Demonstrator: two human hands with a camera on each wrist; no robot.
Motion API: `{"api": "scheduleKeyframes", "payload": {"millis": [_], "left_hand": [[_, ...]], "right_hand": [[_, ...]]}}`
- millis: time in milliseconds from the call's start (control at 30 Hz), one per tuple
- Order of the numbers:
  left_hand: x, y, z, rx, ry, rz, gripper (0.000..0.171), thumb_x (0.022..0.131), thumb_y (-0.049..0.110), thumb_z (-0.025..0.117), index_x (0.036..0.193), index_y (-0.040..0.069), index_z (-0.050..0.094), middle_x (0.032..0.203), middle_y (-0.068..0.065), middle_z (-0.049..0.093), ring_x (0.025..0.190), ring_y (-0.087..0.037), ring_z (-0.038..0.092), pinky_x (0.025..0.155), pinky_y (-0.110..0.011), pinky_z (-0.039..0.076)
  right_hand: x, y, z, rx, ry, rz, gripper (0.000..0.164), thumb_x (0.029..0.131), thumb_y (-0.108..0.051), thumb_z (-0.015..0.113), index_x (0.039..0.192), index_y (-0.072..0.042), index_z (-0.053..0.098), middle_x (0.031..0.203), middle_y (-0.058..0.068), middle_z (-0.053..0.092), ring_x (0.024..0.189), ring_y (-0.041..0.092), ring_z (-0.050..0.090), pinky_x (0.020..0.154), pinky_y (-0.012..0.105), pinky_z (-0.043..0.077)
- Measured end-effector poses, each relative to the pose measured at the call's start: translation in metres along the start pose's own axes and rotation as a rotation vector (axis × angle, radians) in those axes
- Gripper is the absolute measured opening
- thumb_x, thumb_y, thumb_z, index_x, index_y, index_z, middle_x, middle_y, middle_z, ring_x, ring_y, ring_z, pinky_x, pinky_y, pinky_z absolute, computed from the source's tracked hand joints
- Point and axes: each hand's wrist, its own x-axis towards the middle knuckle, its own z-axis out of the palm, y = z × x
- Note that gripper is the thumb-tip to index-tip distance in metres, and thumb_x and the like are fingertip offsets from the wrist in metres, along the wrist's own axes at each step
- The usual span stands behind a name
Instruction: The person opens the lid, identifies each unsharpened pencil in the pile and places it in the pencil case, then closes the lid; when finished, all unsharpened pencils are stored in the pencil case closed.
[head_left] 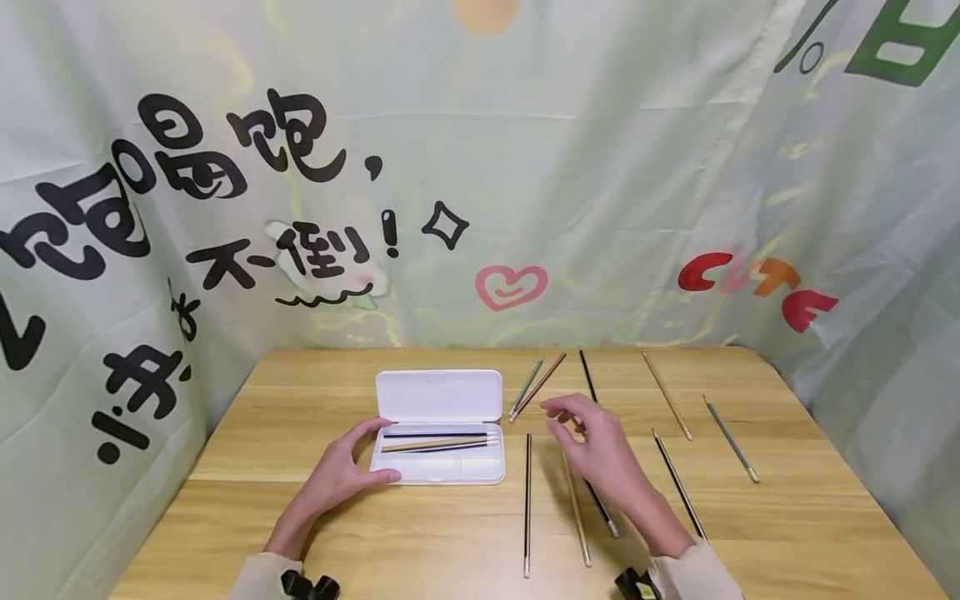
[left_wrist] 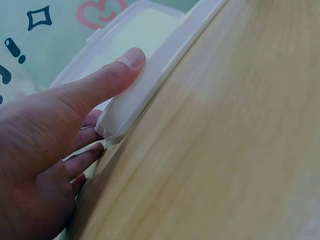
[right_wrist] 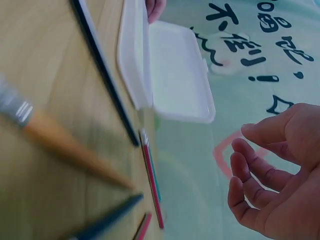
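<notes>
A white pencil case lies with its lid raised, and several black and wood-coloured pencils rest inside. My left hand grips its left end; in the left wrist view the thumb lies along the front edge and the fingers reach round the end. Over the pencils right of the case hovers my right hand, its fingers loosely bent and nothing between them. Below it lie a wood-coloured pencil and a long black pencil, partly hidden by the hand. A black pencil lies nearer the case.
Red and green pencils lie together behind, beside the lid. Farther right are a wood-coloured pencil, a grey-green pencil and a black pencil. A printed cloth hangs round the wooden table.
</notes>
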Motion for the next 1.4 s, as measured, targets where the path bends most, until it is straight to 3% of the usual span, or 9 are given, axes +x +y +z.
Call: {"api": "scheduleKeyframes", "payload": {"millis": [267, 400, 567, 700, 967, 1400], "left_hand": [[0.0, 0.001, 0.001, 0.001, -0.006, -0.011, 0.083, 0.07, 0.044, 0.095, 0.141, 0.023, 0.057, 0.145, -0.011, 0.058, 0.138, -0.039, 0.047, 0.112, -0.069, 0.029], [0.0, -0.001, 0.001, 0.007, 0.0, -0.003, 0.083, 0.07, 0.044, 0.095, 0.141, 0.023, 0.057, 0.144, -0.011, 0.058, 0.137, -0.039, 0.048, 0.112, -0.068, 0.03], [-0.001, -0.003, 0.001, 0.011, -0.003, -0.001, 0.083, 0.071, 0.046, 0.094, 0.141, 0.024, 0.057, 0.144, -0.01, 0.058, 0.138, -0.037, 0.047, 0.113, -0.067, 0.03], [-0.001, -0.003, 0.0, 0.012, -0.002, 0.002, 0.082, 0.071, 0.045, 0.094, 0.142, 0.023, 0.057, 0.144, -0.01, 0.059, 0.137, -0.038, 0.047, 0.112, -0.068, 0.03], [0.0, 0.0, -0.002, 0.012, -0.001, 0.002, 0.083, 0.071, 0.044, 0.094, 0.142, 0.022, 0.057, 0.144, -0.011, 0.059, 0.138, -0.039, 0.047, 0.112, -0.068, 0.029], [0.0, 0.001, -0.001, 0.007, -0.001, 0.002, 0.082, 0.071, 0.043, 0.094, 0.141, 0.021, 0.057, 0.144, -0.012, 0.059, 0.137, -0.039, 0.047, 0.112, -0.068, 0.03]], "right_hand": [[-0.026, 0.025, -0.018, -0.033, -0.014, 0.012, 0.037, 0.086, 0.007, 0.076, 0.121, -0.002, 0.069, 0.092, 0.007, 0.067, 0.081, 0.016, 0.064, 0.059, 0.023, 0.056], [-0.033, 0.039, -0.022, -0.07, -0.054, 0.103, 0.04, 0.085, 0.006, 0.079, 0.122, 0.0, 0.067, 0.092, 0.007, 0.067, 0.082, 0.018, 0.065, 0.062, 0.025, 0.056], [-0.036, 0.051, -0.025, -0.157, -0.209, 0.241, 0.041, 0.085, 0.003, 0.079, 0.123, 0.0, 0.065, 0.09, 0.003, 0.064, 0.08, 0.014, 0.062, 0.067, 0.03, 0.055], [-0.037, 0.055, -0.024, -0.204, -0.298, 0.285, 0.039, 0.084, 0.005, 0.078, 0.12, -0.003, 0.067, 0.086, 0.0, 0.063, 0.076, 0.012, 0.059, 0.065, 0.032, 0.052], [-0.036, 0.055, -0.024, -0.23, -0.299, 0.278, 0.034, 0.085, 0.009, 0.073, 0.115, -0.006, 0.069, 0.084, 0.0, 0.065, 0.073, 0.012, 0.057, 0.063, 0.031, 0.05], [-0.033, 0.053, -0.03, -0.116, -0.205, 0.194, 0.036, 0.088, 0.011, 0.066, 0.124, 0.002, 0.066, 0.084, 0.003, 0.062, 0.072, 0.009, 0.057, 0.059, 0.024, 0.049]]}}
